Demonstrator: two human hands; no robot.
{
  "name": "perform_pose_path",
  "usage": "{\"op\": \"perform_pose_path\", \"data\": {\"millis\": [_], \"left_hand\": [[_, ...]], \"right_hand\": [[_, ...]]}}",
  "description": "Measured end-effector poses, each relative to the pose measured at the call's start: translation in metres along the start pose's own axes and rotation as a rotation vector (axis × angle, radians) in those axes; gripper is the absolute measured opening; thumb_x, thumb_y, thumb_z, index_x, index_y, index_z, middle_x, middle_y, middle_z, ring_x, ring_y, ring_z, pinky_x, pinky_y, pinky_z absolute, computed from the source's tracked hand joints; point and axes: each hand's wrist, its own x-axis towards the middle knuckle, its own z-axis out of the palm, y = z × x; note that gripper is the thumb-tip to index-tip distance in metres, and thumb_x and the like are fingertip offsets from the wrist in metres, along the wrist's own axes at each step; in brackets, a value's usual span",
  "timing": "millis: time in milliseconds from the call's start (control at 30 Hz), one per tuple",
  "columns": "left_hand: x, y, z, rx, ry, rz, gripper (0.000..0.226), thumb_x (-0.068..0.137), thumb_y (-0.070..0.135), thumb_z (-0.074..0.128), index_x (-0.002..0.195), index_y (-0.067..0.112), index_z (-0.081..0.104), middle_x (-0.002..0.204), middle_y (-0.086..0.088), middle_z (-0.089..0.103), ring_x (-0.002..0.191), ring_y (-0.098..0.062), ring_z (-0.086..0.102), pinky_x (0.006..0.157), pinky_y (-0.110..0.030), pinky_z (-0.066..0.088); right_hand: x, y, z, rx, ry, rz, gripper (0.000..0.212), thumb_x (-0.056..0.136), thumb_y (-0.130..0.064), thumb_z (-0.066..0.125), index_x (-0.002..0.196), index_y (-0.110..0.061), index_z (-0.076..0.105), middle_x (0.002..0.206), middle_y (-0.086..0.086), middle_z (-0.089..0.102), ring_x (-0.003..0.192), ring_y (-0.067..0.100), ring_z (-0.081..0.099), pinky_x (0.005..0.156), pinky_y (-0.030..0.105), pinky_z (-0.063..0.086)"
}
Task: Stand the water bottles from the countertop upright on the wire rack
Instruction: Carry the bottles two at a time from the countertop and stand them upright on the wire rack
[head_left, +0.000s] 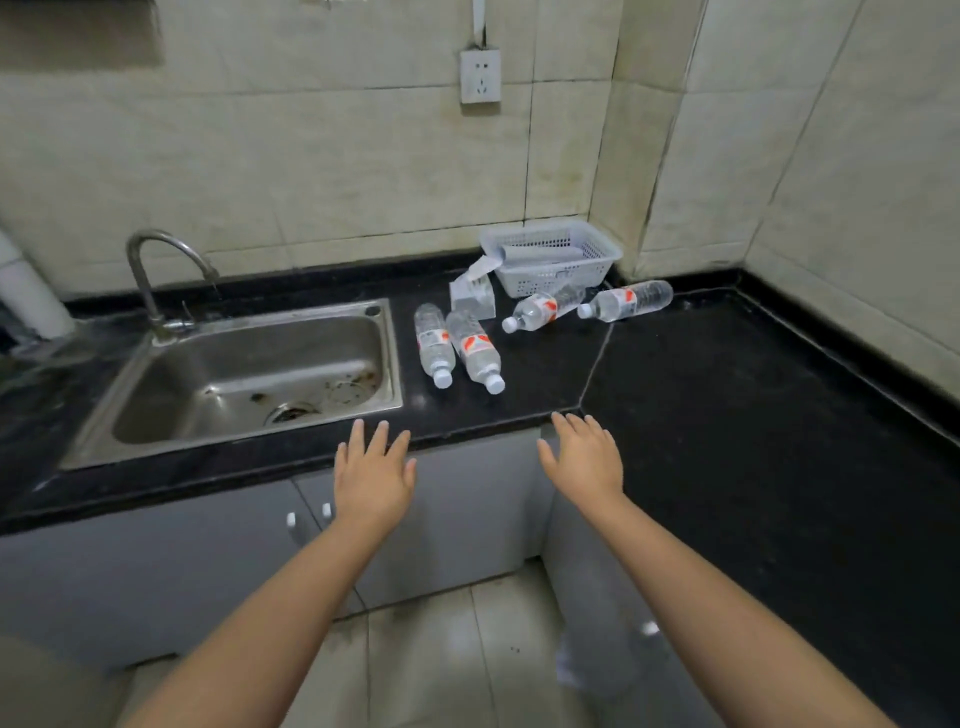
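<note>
Head view. Four water bottles lie on their sides on the black, glossy stone table (727, 415), all well beyond the fingers and untouched. The left hand (371, 475) and the right hand (584, 460) hover palm-down over the table's front edge, fingers (387, 436) spread and holding nothing.

The two nearer bottles lie side by side just right of the sink, caps toward the person: the left bottle (434, 344) and the second bottle (474, 349), touching or nearly so along their bodies. They lie ahead of the gap between the two hands.

The two farther bottles lie near the back wall, caps pointing left: the third bottle (543, 309), partly against the basket's front, and the fourth bottle (626, 300), just right of it.

All four are clear ribbed plastic with white screw caps and white labels marked in red.

The white plastic basket (550, 254) is rectangular with perforated walls and stands in the rear corner. A small white carton (471, 296), flap open, stands just left of it.

The sink (249, 379) is a brushed steel rectangle, stained around the drain, with a curved metal tap (156, 270) behind. The wall is of pale, discoloured tiles, with a white socket (480, 75). No wire rack can be identified.
</note>
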Motion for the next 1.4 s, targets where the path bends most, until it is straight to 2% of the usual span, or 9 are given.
{"op": "perform_pose_path", "data": {"millis": [333, 400, 533, 800, 1067, 1167, 1233, 1300, 1400], "left_hand": [[0.191, -0.044, 0.031, -0.056, 0.013, 0.094, 0.046, 0.1, 0.03, 0.029, 0.145, 0.023, 0.027, 0.156, -0.001, 0.018, 0.146, -0.025, 0.004, 0.118, -0.04, 0.007], [0.239, -0.045, 0.038, -0.045, 0.01, 0.203, 0.043, 0.098, 0.028, 0.035, 0.139, 0.019, 0.04, 0.15, -0.005, 0.034, 0.143, -0.029, 0.021, 0.116, -0.041, 0.021], [0.325, -0.044, 0.057, 0.017, 0.012, 0.513, 0.044, 0.079, 0.033, 0.037, 0.1, 0.017, 0.073, 0.102, -0.004, 0.074, 0.098, -0.03, 0.069, 0.075, -0.041, 0.057], [0.403, -0.034, 0.085, -0.106, -0.027, 0.857, 0.053, 0.09, 0.041, 0.035, 0.097, 0.002, 0.071, 0.101, -0.017, 0.072, 0.107, -0.028, 0.059, 0.098, -0.039, 0.035], [0.422, -0.021, 0.092, 0.089, -0.128, 1.172, 0.081, 0.093, 0.058, 0.011, 0.088, 0.006, 0.072, 0.093, -0.012, 0.074, 0.094, -0.03, 0.07, 0.104, -0.035, 0.02], [0.411, -0.009, 0.095, 0.024, -0.014, 1.06, 0.071, 0.095, 0.05, 0.017, 0.077, 0.005, 0.069, 0.077, -0.012, 0.07, 0.079, -0.026, 0.067, 0.091, -0.039, 0.029], [0.393, 0.007, 0.097, -0.03, 0.039, 0.836, 0.055, 0.088, 0.043, 0.031, 0.072, 0.003, 0.067, 0.072, -0.013, 0.068, 0.074, -0.029, 0.064, 0.086, -0.039, 0.029], [0.374, 0.031, 0.097, -0.067, -0.001, 0.604, 0.051, 0.082, 0.04, 0.034, 0.073, 0.002, 0.066, 0.074, -0.016, 0.068, 0.074, -0.033, 0.065, 0.09, -0.042, 0.034], [0.366, 0.058, 0.088, -0.026, -0.154, 0.37, 0.06, 0.087, 0.049, 0.03, 0.097, -0.001, 0.063, 0.096, -0.023, 0.066, 0.094, -0.037, 0.059, 0.097, -0.053, 0.036]], "right_hand": [[0.198, -0.076, 0.048, -0.009, -0.058, -0.075, 0.046, 0.091, -0.032, 0.045, 0.128, -0.005, 0.046, 0.125, 0.013, 0.055, 0.116, 0.03, 0.049, 0.096, 0.038, 0.04], [0.236, -0.091, 0.06, -0.008, -0.088, -0.028, 0.047, 0.09, -0.03, 0.048, 0.13, -0.006, 0.042, 0.13, 0.013, 0.05, 0.119, 0.029, 0.046, 0.098, 0.038, 0.038], [0.296, -0.105, 0.086, 0.044, -0.256, 0.139, 0.07, 0.083, -0.033, 0.06, 0.14, -0.013, 0.024, 0.139, 0.015, 0.036, 0.126, 0.032, 0.039, 0.102, 0.042, 0.038], [0.319, -0.053, 0.079, -0.1, -0.426, 0.174, 0.09, 0.083, -0.021, 0.063, 0.147, -0.015, 0.001, 0.145, 0.009, 0.032, 0.13, 0.03, 0.036, 0.106, 0.046, 0.032], [0.305, 0.04, 0.046, -0.412, -0.565, -0.225, 0.052, 0.093, -0.011, 0.046, 0.139, -0.033, 0.033, 0.157, -0.003, 0.013, 0.146, 0.023, 0.0, 0.116, 0.051, 0.002], [0.298, 0.043, 0.049, -0.23, -0.533, -0.157, 0.059, 0.087, 0.002, 0.049, 0.135, -0.031, 0.042, 0.158, -0.003, 0.01, 0.146, 0.027, -0.004, 0.116, 0.05, 0.0], [0.288, 0.043, 0.058, 0.061, -0.258, -0.049, 0.053, 0.081, 0.008, 0.05, 0.128, -0.016, 0.054, 0.153, 0.012, 0.025, 0.143, 0.037, 0.011, 0.115, 0.049, 0.008], [0.278, 0.036, 0.071, 0.371, 0.037, 0.308, 0.046, 0.087, -0.001, 0.052, 0.133, -0.006, 0.046, 0.148, 0.023, 0.028, 0.139, 0.04, 0.023, 0.115, 0.042, 0.016], [0.28, 0.013, 0.083, 0.705, 0.095, 0.801, 0.06, 0.087, -0.028, 0.059, 0.135, -0.002, 0.036, 0.14, 0.022, 0.041, 0.129, 0.035, 0.041, 0.109, 0.042, 0.035]]}}
